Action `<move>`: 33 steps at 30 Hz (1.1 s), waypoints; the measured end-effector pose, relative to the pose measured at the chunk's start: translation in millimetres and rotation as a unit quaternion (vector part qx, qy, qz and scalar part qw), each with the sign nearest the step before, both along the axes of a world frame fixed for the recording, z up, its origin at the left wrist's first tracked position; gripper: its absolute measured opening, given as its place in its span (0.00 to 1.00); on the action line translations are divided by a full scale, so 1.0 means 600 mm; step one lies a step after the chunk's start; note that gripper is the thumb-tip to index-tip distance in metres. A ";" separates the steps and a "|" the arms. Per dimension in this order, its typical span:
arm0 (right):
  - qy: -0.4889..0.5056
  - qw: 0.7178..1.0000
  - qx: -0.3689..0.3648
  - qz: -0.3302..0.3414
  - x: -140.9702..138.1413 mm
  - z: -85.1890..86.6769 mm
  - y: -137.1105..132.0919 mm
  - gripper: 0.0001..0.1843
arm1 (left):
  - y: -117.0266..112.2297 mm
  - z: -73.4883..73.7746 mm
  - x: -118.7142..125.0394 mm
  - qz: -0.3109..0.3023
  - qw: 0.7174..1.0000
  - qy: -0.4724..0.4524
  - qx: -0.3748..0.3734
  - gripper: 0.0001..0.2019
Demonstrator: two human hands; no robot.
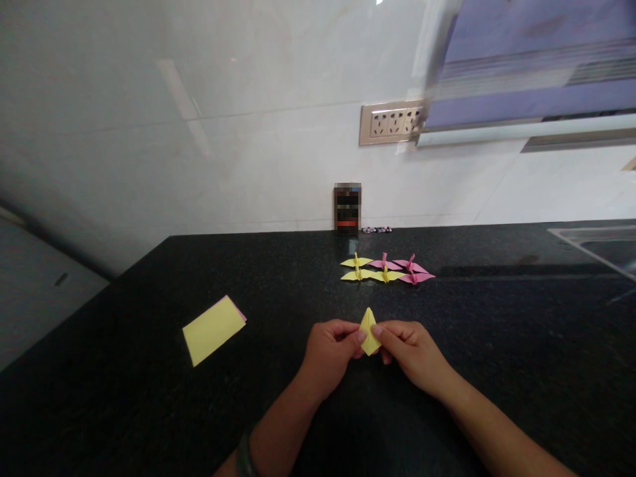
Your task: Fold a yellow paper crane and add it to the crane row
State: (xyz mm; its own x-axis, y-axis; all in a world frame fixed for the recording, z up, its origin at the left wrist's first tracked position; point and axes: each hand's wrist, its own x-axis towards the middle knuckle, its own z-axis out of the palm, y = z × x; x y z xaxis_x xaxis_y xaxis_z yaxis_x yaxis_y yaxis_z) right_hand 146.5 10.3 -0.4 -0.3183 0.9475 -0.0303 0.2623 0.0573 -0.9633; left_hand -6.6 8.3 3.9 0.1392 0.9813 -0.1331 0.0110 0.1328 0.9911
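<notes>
A piece of yellow origami paper [368, 329], folded into a narrow kite or diamond shape with a crease down its middle, is pinched between both hands. My left hand [334, 348] grips its left edge, thumb on top and fingers behind. On the right edge, my right hand [406, 344] holds it in the same way. Just beyond the hands, several folded paper cranes stand in two rows; a yellow crane [358, 274] is at the front left and a pink crane [415, 277] at the front right.
To the left lies a stack of yellow paper [213, 331] with a pink edge showing. A phone-like object [348, 209], blurred out, leans against the wall beside a beaded string [377, 230]. A sink rim [586, 248] lies at the right of the black countertop [124, 397].
</notes>
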 end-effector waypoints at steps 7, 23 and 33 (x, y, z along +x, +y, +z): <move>-0.012 1.000 0.019 0.004 0.002 -0.001 0.001 0.18 | 0.001 -0.006 0.003 0.004 1.000 -0.004 -0.007 0.10; -0.025 0.999 0.024 -0.005 0.000 -0.001 0.000 0.17 | 0.000 -0.009 0.005 0.021 0.999 -0.012 -0.032 0.07; -0.015 1.000 0.020 -0.008 0.001 -0.006 -0.001 0.17 | 0.000 -0.010 0.004 0.011 0.999 -0.009 -0.034 0.07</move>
